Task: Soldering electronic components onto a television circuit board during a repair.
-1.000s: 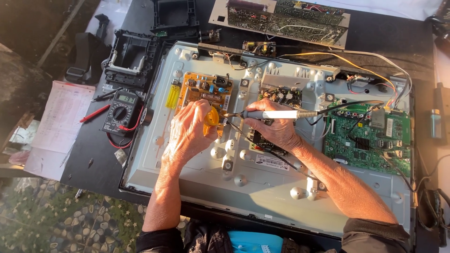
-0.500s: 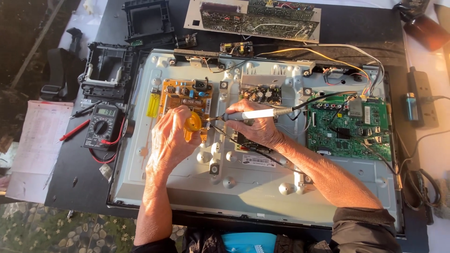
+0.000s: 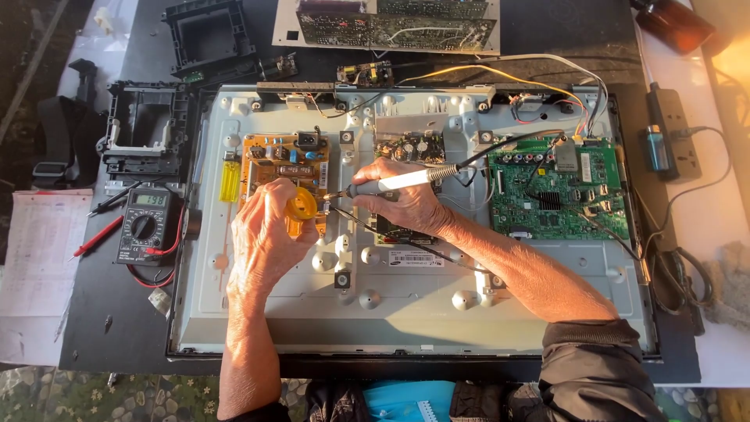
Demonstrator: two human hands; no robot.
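Note:
A flat screen's bare metal back panel [image 3: 406, 312] lies on a dark table. My left hand [image 3: 266, 242] rests on the orange circuit board [image 3: 269, 160] and holds a small yellow spool [image 3: 301, 205] between thumb and fingers. My right hand [image 3: 406, 203] grips a soldering iron [image 3: 394, 182] like a pen, its tip pointing left and almost touching the spool at the orange board's right edge. The iron's black cord [image 3: 500, 144] trails off to the right. A small dark board [image 3: 408, 147] sits just behind my right hand, and a green main board [image 3: 558, 187] lies to its right.
A multimeter [image 3: 146, 224] with red and black probes sits left of the panel. A yellow lighter [image 3: 229, 181] lies beside the orange board. Black plastic frames [image 3: 144, 129], another circuit board [image 3: 391, 23], a power strip [image 3: 672, 133], paper sheets [image 3: 39, 258] and a brown bottle [image 3: 672, 23] surround the panel.
The camera view has shifted, so everything sits lower and further left in frame. Both hands stay at the orange board's right edge, with the iron tip still by the spool.

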